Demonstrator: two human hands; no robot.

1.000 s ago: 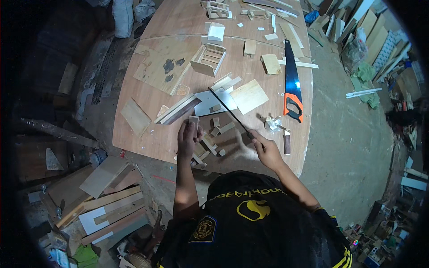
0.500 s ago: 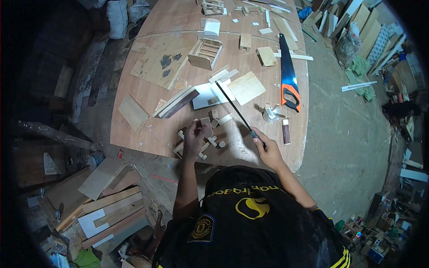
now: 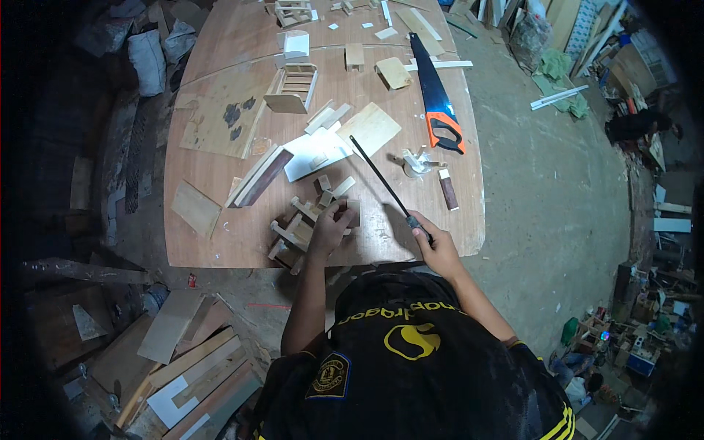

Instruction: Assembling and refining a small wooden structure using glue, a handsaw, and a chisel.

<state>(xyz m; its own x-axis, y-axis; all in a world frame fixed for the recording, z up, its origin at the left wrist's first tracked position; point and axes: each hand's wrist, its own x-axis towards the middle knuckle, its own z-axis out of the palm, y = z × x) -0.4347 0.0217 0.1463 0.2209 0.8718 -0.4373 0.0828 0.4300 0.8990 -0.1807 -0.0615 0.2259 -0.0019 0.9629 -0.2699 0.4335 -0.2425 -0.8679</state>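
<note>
My left hand (image 3: pixel 336 224) is closed around a small flat wooden block (image 3: pixel 352 213), held over the table's near part. In my right hand (image 3: pixel 433 242) is the handle of a long, thin black file-like tool (image 3: pixel 380 176), pointing up and to the left. Small wooden pieces (image 3: pixel 293 231) lie under and beside my left hand. Beyond them are a white board (image 3: pixel 304 158), a pale wooden sheet (image 3: pixel 374 125) and stacked strips with a dark edge (image 3: pixel 260 177). A cluttered pale object (image 3: pixel 418 165) and a dark brown block (image 3: pixel 448 191) rest right of the tool.
The curved-edged table (image 3: pixel 183 253) also holds a handsaw (image 3: pixel 433 88), a small slatted wooden model (image 3: pixel 292 88) and several offcuts. Boards (image 3: pixel 183 352) are heaped on the floor at lower left. Sacks (image 3: pixel 147 62) stand at upper left, and clutter (image 3: pixel 623 345) lines the right.
My left hand and its block have moved right and slightly lower in the picture. The view has shifted, so the table's far objects appear further left and higher. Both grips remain.
</note>
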